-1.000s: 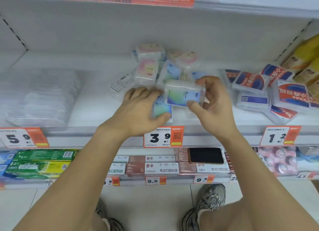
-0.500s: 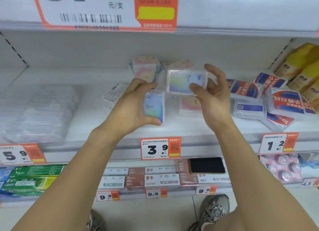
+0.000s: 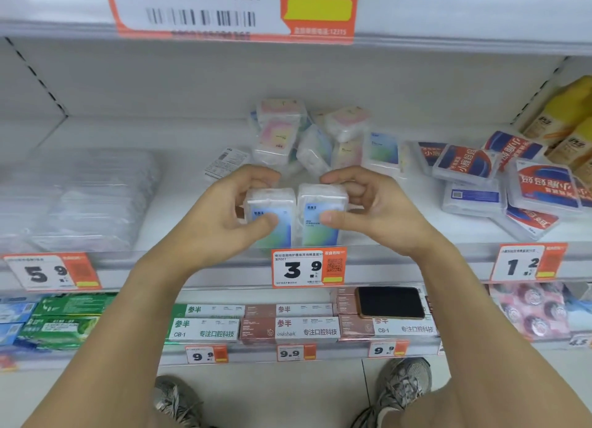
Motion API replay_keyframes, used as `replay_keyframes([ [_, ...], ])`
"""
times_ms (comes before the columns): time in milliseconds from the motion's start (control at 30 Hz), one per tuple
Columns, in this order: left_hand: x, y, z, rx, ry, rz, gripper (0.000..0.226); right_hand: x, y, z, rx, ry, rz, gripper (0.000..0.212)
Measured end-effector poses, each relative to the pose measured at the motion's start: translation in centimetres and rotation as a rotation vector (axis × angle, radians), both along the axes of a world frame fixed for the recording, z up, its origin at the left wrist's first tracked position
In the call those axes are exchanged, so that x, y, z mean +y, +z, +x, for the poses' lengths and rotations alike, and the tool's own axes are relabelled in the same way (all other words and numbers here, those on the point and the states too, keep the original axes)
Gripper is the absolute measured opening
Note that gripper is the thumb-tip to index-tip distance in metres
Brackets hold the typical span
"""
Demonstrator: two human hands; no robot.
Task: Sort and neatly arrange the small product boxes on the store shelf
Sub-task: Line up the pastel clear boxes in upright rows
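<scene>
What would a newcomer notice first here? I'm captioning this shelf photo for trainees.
First, the two hands at the shelf's front edge: the left hand and right hand each grip an upright blue-green box, the left box and right box side by side above the 3.9 price tag. Behind them lies a jumbled heap of pastel boxes, and at right tumbled red-and-blue cases.

I'm in a shop, at a white metal shelf [image 3: 179, 139] with orange price tags clipped along the edge, one reading 3.9 [image 3: 308, 268]. Packaged goods fill the tiers: dental floss boxes [image 3: 541, 187] to the right, toothpaste cartons [image 3: 205, 330] below.
</scene>
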State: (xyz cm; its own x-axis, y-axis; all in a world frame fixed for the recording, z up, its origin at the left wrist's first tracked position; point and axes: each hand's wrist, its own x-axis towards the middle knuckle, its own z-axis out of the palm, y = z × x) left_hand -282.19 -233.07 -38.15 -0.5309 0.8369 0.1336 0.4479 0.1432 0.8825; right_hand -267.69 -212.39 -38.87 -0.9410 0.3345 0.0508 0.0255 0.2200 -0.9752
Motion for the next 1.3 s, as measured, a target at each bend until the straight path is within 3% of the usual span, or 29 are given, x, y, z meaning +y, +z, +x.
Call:
replay_keyframes([
  [200,-0.8,0.2,0.5,-0.007,-0.005,-0.046,0.03,-0.8,-0.3,-0.1,-0.147,0.169,0.056,0.041],
  [467,-0.8,0.2,0.7,0.009,-0.004,-0.031,0.034,-0.4,0.0,-0.2,-0.139,0.208,0.11,0.032],
  [800,-0.9,0.5,0.9,0.172,0.087,-0.018,0.043,-0.2,0.3,0.3,-0.106,0.196,0.139,0.05],
  [967,-0.6,0.8,0.9,0.085,0.123,0.029,0.043,0.4,0.6,0.8,-0.087,0.173,0.065,0.043],
  [1067,-0.4,1.0,0.3,0.014,0.167,0.113,0.039,1.5,1.0,0.9,0.035,0.026,-0.072,0.055],
  [1133,-0.2,1.4,-0.4,-0.019,0.251,0.157,0.033,2.2,1.3,0.5,0.154,-0.252,-0.084,0.032],
  [1233,0.9,2.7,-1.6,0.013,0.373,0.119,0.022,3.8,1.1,-0.5,0.168,-0.735,0.342,0.011],
  [1300,2.5,4.2,-2.1,0.088,0.372,-0.008,0.015,4.8,0.2,-1.2,0.055,-0.806,0.52,0.032],
])
